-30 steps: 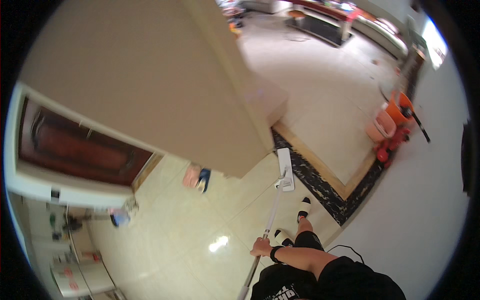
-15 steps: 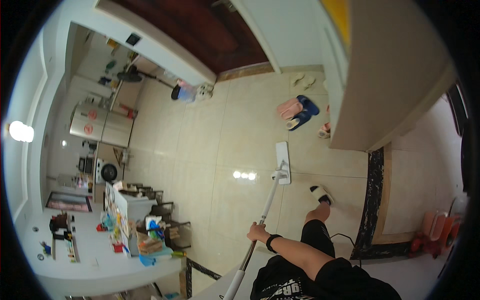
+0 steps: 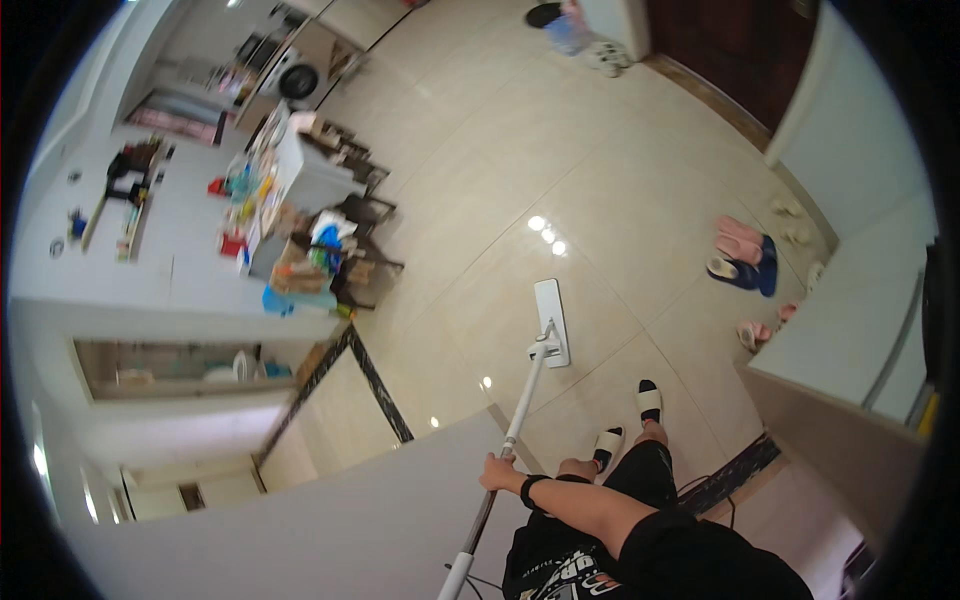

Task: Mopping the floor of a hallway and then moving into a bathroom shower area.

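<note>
My right hand [image 3: 500, 472] is closed round the pole of a flat mop [image 3: 512, 430], with a black band on the wrist. The pole slants from the lower edge up to a white rectangular mop head [image 3: 550, 322], which lies flat on the glossy tiled floor [image 3: 470, 200]. A grey, darker stretch of pole shows just below the hand, and a thicker white part runs out of the picture at the bottom. My left hand is out of sight. My feet, in light slippers [image 3: 650, 402] with dark toes, stand to the right of the pole.
Pink and navy shoes [image 3: 740, 255] lie at the right before a pale cabinet [image 3: 840, 340]. A cluttered table [image 3: 310, 170] with dark chairs stands at the left. A low pale wall [image 3: 300, 520] rises near the pole. A cable [image 3: 732, 510] trails by my legs.
My view has turned toward the left, so the door and shoes sit farther right. The right hand keeps its grip on the mop. Both feet now show instead of one.
</note>
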Demonstrator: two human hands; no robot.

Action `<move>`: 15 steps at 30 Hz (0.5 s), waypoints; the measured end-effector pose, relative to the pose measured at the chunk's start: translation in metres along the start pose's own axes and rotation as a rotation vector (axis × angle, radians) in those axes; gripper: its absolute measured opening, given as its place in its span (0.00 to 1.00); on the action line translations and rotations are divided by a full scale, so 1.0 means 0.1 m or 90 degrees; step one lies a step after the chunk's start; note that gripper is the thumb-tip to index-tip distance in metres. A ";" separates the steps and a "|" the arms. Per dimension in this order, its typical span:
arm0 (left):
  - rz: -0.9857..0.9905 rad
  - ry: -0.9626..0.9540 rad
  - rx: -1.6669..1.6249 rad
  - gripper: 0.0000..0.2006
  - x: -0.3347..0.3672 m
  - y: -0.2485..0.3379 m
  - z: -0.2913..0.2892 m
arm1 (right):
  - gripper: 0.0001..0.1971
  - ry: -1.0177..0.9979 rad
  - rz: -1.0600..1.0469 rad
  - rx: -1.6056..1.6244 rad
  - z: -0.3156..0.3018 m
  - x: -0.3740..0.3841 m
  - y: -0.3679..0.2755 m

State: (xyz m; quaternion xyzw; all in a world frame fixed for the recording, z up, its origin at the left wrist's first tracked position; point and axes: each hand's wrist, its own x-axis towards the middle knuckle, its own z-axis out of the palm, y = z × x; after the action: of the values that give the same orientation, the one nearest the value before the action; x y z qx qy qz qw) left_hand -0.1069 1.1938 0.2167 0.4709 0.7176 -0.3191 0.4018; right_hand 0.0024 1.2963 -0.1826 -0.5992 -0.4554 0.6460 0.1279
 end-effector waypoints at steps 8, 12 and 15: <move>-0.010 0.062 -0.106 0.11 0.14 0.41 -0.12 | 0.13 -0.055 -0.090 0.125 0.00 0.71 -0.29; 0.190 0.085 -0.049 0.14 0.54 0.75 -0.38 | 0.15 -0.040 -0.119 0.048 -0.39 1.27 -0.51; 0.082 0.097 -0.092 0.17 0.65 1.24 -1.17 | 0.17 -0.086 -0.046 0.158 -0.80 1.73 -1.00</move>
State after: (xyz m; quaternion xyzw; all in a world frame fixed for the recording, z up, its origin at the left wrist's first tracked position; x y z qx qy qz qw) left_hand -0.0384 1.3629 0.2057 0.5087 0.7355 -0.2035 0.3986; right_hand -0.0075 1.5097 -0.2116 -0.5171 -0.4005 0.7314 0.1932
